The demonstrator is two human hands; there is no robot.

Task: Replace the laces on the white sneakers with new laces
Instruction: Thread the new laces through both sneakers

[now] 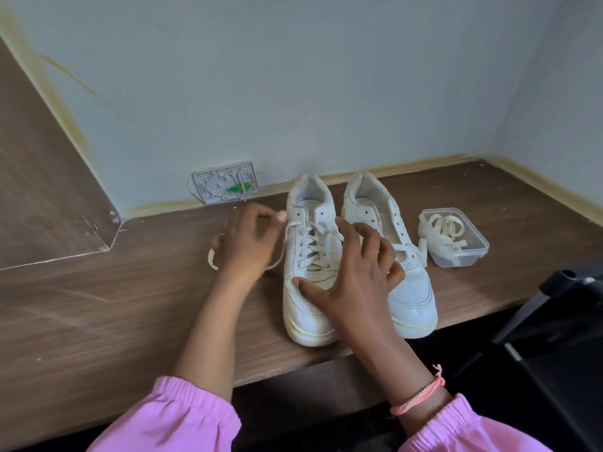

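Unlacing the left sneaker (310, 256) on the wood-grain worktop (130, 305) appears to be the step in hand. The left hand (251, 243) pinches a flat woven lace end (213, 256); the right hand (355, 272), fingers (368, 233) loosely spread, steadies the smooth leather upper. Next: draw the lace free eyelet by eyelet. More laces sit coiled in a clear plastic box (456, 256) beside the right sneaker (408, 288).

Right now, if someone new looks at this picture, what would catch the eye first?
The pair of white sneakers in the middle of the wooden desk, toes toward the person. The left hand pulls a lace beside the left sneaker, and the right hand rests over both. To the right stands a clear plastic box holding more laces.
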